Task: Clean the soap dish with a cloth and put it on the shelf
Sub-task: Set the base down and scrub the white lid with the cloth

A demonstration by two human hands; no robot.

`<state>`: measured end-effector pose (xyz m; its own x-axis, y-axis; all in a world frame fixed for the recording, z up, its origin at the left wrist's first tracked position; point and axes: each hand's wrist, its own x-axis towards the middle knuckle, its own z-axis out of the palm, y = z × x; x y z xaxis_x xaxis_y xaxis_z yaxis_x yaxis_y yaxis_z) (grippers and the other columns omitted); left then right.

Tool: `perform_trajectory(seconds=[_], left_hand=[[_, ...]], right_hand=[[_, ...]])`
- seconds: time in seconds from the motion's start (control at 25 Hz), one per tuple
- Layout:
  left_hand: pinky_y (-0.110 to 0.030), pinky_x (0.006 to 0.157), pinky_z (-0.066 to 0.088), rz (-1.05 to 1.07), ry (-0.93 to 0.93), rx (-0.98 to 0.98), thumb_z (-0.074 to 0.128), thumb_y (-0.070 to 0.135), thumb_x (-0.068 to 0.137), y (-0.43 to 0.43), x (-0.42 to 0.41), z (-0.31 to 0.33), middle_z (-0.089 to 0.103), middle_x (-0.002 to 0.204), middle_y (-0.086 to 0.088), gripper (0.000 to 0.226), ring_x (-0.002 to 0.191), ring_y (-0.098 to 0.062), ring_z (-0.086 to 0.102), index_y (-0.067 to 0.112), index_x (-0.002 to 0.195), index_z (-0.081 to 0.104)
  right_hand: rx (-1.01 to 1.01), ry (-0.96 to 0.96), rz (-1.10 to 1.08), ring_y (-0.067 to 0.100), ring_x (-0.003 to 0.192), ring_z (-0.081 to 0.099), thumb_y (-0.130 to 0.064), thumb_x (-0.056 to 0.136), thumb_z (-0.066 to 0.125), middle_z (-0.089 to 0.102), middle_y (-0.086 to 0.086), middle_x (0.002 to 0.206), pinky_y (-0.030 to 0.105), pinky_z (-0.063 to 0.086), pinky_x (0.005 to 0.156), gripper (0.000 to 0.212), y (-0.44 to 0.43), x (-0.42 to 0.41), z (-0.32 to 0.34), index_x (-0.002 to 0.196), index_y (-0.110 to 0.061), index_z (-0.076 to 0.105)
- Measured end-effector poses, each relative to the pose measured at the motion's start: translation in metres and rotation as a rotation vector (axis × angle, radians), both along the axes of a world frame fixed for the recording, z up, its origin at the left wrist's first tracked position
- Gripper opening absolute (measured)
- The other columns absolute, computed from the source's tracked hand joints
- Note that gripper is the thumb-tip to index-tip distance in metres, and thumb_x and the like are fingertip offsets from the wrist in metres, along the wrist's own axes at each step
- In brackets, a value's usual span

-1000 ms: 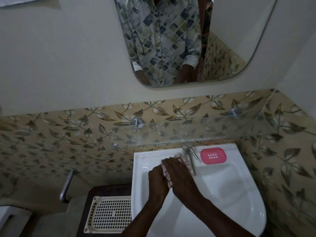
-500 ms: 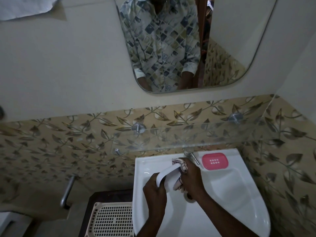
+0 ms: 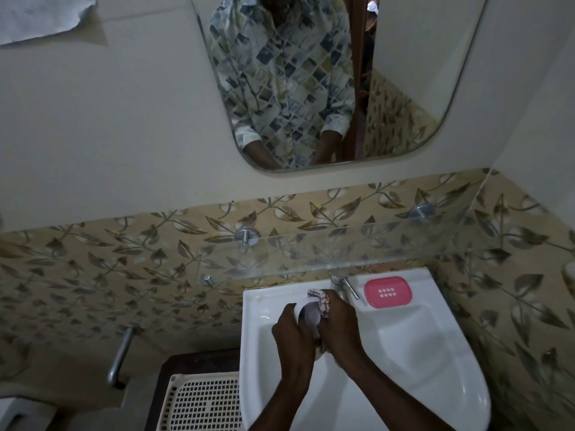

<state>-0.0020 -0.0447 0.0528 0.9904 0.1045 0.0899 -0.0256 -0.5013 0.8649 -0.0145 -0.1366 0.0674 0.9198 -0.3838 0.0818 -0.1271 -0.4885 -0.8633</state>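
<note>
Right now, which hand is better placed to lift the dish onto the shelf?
Left, probably. The left hand already grips the dish, while the right hand is full of cloth. The glass shelf sits directly above.

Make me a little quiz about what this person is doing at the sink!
1. True or false: the pink tray sits on the glass shelf.
2. Which hand presses the cloth? A) left hand B) right hand
3. Fill in: the white dish is held over the ____.

Key:
1. False. It rests on the sink rim, right of the tap.
2. B. The left hand holds the white dish.
3. sink
</note>
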Motion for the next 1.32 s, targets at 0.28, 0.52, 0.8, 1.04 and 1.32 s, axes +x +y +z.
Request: perform_trajectory(seconds=[0.28, 0.52, 0.8, 1.04, 1.32], left_hand=[[-0.032, 0.069, 0.054, 0.258, 0.189, -0.481, 0.049, 0.026, 0.102, 0.001, 0.015, -0.009, 0.071, 0.085, -0.002, 0.024, 0.083, -0.023, 0.068, 0.014, 0.094, 0.068], [-0.038, 0.083, 0.052, 0.192, 0.713, -0.76, 0.057, 0.038, 0.098, 0.009, 0.016, -0.008, 0.058, 0.121, -0.021, 0.058, 0.105, -0.033, 0.059, -0.003, 0.136, 0.044], [-0.053, 0.098, 0.048, 0.273, 0.769, -1.078, 0.049, 0.067, 0.089, 0.004, 0.021, 0.006, 0.041, 0.15, -0.022, 0.083, 0.124, -0.043, 0.053, 0.023, 0.155, 0.023], [-0.046, 0.112, 0.041, -0.06, 0.796, -1.316, 0.041, 0.055, 0.097, 0.015, 0.017, -0.006, 0.065, 0.129, -0.017, 0.063, 0.12, -0.031, 0.061, 0.008, 0.135, 0.058], [-0.039, 0.085, 0.058, -0.116, 0.842, -1.255, 0.037, 0.057, 0.098, 0.021, 0.019, -0.015, 0.073, 0.115, -0.014, 0.061, 0.101, -0.026, 0.071, 0.011, 0.129, 0.063]], right_hand=[[0.27, 0.28, -0.216, 0.022, 0.084, 0.069, 0.002, 0.087, 0.054, 0.072, 0.005, 0.087, 0.037, 0.059, 0.074, 0.021, 0.011, -0.007, -0.014, 0.096, -0.008, 0.07], [0.314, 0.246, -0.346, 0.03, 0.09, 0.068, 0.01, 0.081, 0.053, 0.073, 0.014, 0.098, 0.032, 0.055, 0.076, 0.034, 0.005, 0.002, -0.003, 0.109, -0.002, 0.068], [0.307, 0.104, 0.101, 0.012, 0.103, 0.064, -0.001, 0.097, 0.05, 0.064, -0.001, 0.126, 0.016, 0.051, 0.089, 0.042, 0.011, -0.027, 0.001, 0.132, -0.023, 0.057], [0.055, 0.003, 0.553, 0.013, 0.15, 0.015, -0.021, 0.1, 0.055, 0.014, -0.006, 0.161, 0.028, 0.019, 0.119, 0.067, 0.011, -0.02, -0.002, 0.15, -0.032, 0.012], [0.129, 0.139, 0.429, 0.007, 0.15, 0.0, -0.044, 0.101, 0.044, -0.01, -0.024, 0.159, 0.051, 0.022, 0.12, 0.067, 0.029, -0.029, -0.029, 0.151, -0.043, 0.0]])
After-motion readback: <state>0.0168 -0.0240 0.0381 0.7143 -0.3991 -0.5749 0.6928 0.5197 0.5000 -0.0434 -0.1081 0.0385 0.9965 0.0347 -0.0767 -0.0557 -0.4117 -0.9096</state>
